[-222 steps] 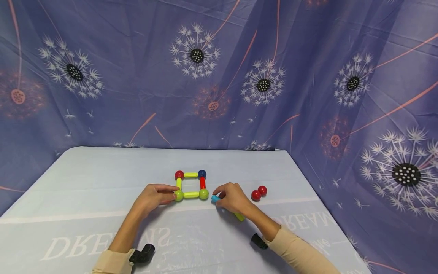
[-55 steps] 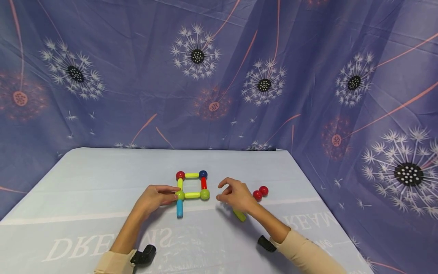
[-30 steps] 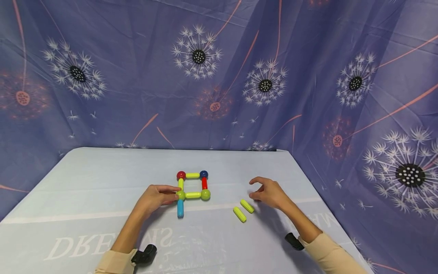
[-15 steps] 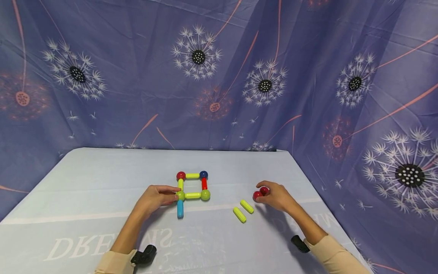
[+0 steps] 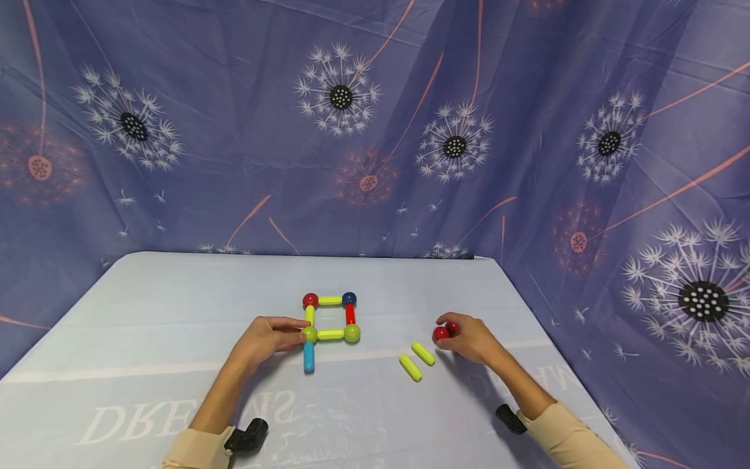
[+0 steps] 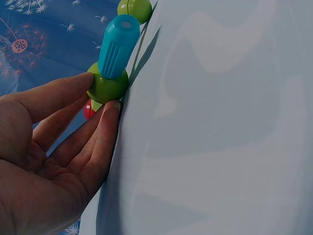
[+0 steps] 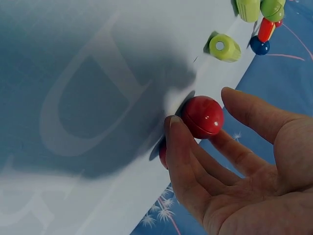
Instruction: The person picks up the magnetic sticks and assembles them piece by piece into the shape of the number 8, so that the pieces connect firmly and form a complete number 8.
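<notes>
My left hand point(image 5: 266, 339) pinches a green ball point(image 6: 110, 88) at the near left corner of a flat square of balls and rods. A blue rod point(image 5: 308, 357) joins that ball and points toward me. The square's other corners are a red ball point(image 5: 310, 299), a dark blue ball point(image 5: 349, 298) and another green ball point(image 5: 351, 333). My right hand point(image 5: 471, 337) has its fingers around two loose red balls that lie together. In the right wrist view, a small gap shows between one fingertip and the nearer red ball point(image 7: 201, 117); the other red ball point(image 7: 163, 154) is mostly hidden.
Two loose yellow-green rods point(image 5: 411, 367) lie side by side between the square and my right hand. A pale printed cloth covers the table point(image 5: 176, 293). Behind and to the right hangs a blue dandelion-patterned curtain point(image 5: 234, 130).
The blue rod went from my right hand to the near left green ball. My right hand then moved right to the red balls, uncovering the loose rods. My left hand stayed in place.
</notes>
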`<state>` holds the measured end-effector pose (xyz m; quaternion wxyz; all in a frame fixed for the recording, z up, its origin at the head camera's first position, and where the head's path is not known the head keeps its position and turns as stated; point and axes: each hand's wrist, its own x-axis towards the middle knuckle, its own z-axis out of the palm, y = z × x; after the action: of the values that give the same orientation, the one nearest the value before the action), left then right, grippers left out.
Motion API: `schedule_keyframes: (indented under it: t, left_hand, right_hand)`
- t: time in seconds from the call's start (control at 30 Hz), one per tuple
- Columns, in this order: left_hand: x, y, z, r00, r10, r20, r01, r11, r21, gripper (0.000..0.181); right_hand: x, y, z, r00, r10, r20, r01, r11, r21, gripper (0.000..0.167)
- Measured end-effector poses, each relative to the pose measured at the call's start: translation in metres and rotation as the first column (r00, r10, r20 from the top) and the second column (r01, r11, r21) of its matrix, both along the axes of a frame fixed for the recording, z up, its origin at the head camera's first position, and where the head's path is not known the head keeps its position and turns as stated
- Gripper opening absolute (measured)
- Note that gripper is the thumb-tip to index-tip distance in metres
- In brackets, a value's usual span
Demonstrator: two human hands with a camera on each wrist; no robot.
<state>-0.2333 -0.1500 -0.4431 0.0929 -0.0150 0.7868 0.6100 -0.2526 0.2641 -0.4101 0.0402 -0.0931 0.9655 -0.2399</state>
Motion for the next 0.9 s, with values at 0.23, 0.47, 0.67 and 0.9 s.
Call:
schedule_keyframes:
  t: [0.23,0.47,0.67,0.9]
  left_hand:
    - [0.0,0.0006,0.0003,1.0,0.0,0.003,0.0,1.0,-0.006,0.034]
    - [-0.0004,0.0005,-0.0011,1.0,0.009,0.01,-0.009,1.0,-0.023,0.034]
    - [-0.0009,0.0003,-0.0016,1.0,0.008,0.009,-0.008,0.999,-0.031,0.034]
    - [-0.0011,0.0005,-0.0014,1.0,0.017,0.013,-0.017,0.999,-0.046,0.034]
  right_hand:
    - [0.0008,-0.0003,-0.0035,1.0,-0.017,-0.012,0.016,1.0,-0.007,0.034]
    - [0.0022,-0.0019,-0.0061,1.0,-0.022,-0.02,0.021,1.0,-0.023,0.03]
    - [0.0017,-0.0016,-0.0073,1.0,-0.019,-0.018,0.018,0.999,-0.031,0.028]
    - [0.0008,-0.0017,-0.0075,0.999,-0.02,-0.026,0.019,0.999,-0.034,0.027]
